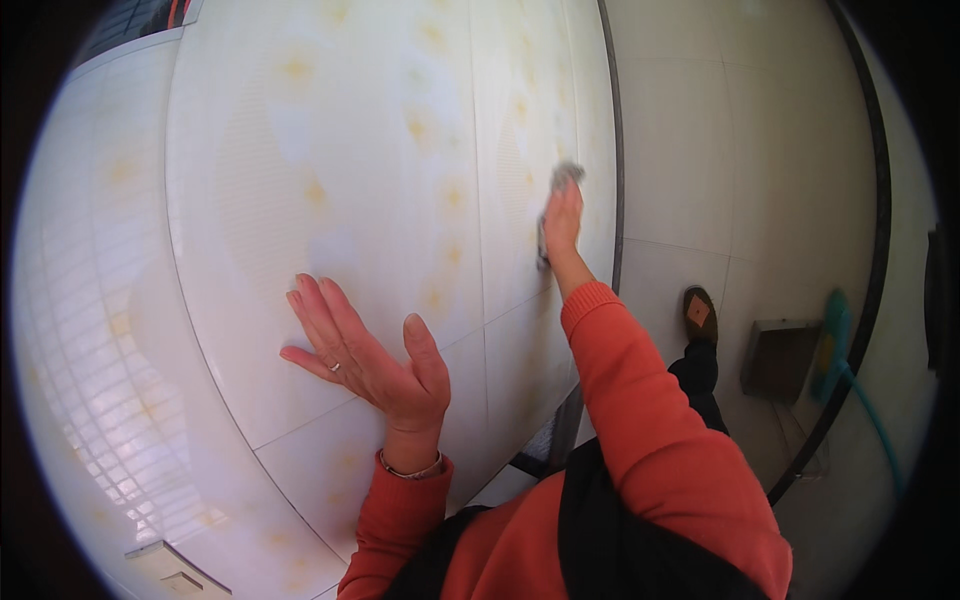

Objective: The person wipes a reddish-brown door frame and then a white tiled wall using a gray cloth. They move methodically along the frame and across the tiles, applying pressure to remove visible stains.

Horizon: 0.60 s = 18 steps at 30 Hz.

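Observation:
In front of me stands a wall of glossy white tiles [360, 150] with yellowish flower-like marks. My right hand [562, 221] lies flat over a grey cloth [568, 172] against the lower part of this wall. The cloth shows beyond the fingertips and along the side of the palm, and it is slightly blurred. My left hand [375, 360] holds nothing. Its fingers and thumb are spread before the tiles, with a ring on one finger and a band at the wrist. I cannot tell whether it touches the wall.
A dark skirting strip [613, 135] divides the wall from the tiled floor [675, 150]. My shoe [699, 311] is on that floor. Farther right are a metal dustpan [780, 360] and a teal broom [832, 345]. At lower left is a wall switch [180, 574]; a window [135, 30] shows at upper left.

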Each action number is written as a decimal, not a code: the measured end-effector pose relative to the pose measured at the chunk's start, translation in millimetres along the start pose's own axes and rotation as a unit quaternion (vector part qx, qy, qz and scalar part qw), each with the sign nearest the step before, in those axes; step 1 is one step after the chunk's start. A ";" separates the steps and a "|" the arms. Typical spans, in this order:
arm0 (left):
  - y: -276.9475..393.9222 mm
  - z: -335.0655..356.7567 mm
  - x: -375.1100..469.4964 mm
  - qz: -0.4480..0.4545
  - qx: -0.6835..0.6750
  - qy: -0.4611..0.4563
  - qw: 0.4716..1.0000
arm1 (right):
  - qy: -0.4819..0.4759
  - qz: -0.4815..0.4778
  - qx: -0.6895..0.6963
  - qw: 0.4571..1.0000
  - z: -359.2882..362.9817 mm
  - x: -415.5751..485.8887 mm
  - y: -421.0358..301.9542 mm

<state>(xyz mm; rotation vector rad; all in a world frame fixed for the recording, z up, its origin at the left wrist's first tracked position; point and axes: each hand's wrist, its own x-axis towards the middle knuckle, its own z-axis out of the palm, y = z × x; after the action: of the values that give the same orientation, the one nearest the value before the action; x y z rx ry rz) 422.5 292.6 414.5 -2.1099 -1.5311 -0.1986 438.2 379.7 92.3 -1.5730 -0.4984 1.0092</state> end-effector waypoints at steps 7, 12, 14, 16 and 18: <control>1.1 0.7 -18.1 0.008 -0.046 -0.044 0.998 | -0.062 -0.103 0.035 0.992 0.9 -78.4 -55.9; 9.4 28.6 -36.0 0.034 -0.062 -0.101 0.992 | -0.144 -0.328 0.208 0.910 -0.9 -114.2 -147.8; 10.4 36.9 -45.5 0.047 -0.032 -0.117 0.991 | -0.117 -0.348 0.189 0.910 -0.4 -94.1 -136.6; 12.8 44.3 -55.7 0.058 0.001 -0.142 0.988 | -0.091 -0.287 0.103 0.948 8.2 -58.3 -102.4; 16.1 51.0 -64.6 0.066 0.025 -0.153 0.986 | -0.018 -0.155 0.084 0.984 12.0 -13.8 -51.4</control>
<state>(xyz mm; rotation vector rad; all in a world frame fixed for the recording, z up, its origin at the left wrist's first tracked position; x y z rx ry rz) 405.5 259.4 339.4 -2.2711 -1.5365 0.2194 431.4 389.6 145.5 -1.2829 -0.6431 0.8194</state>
